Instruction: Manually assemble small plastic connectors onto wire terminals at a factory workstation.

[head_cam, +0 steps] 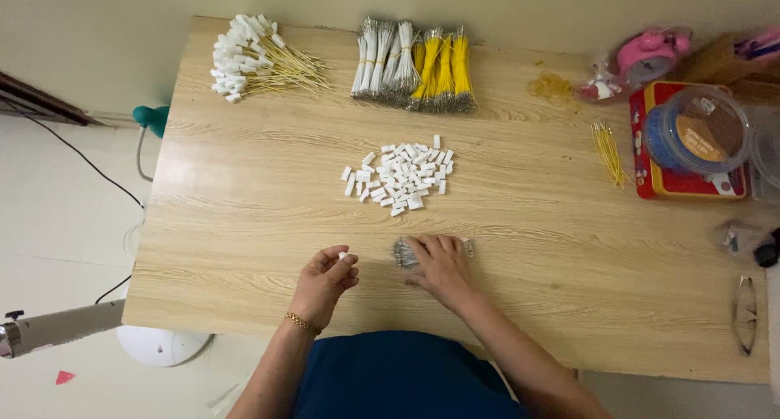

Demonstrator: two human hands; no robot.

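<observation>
One small white cap (344, 256) pinched between thumb and fingertips of the left hand (325, 282), held just above the desk (244, 224) near its front edge. Gold bracelet (301, 322) on that wrist. Right hand (441, 266) laid flat beside it, fingers together, pressing on one bundle of thin silvery wires (403, 252) that pokes out on both sides of the hand; whether anything is gripped cannot be told.

Beyond the hands, mid-desk, one loose pile of white caps (400, 175), too many to count. At the far edge, one row of wire bundles: white ones (382, 62) on the left, yellow ones (443, 66) on the right, about four of each. Far left corner: one heap of yellow wires tipped with white caps (252, 62). To the right, one small sheaf of thin yellow wires (608, 153), lying apart. Farther right, one red tin (650, 163) bearing one round clear tub (697, 131), and behind it one pink alarm clock (650, 52) in a clear bag. Near the right edge, one pair of glasses (744, 315). Off the desk on the left, one teal lamp clamp (152, 118) and one black cable (81, 155) on the floor.
</observation>
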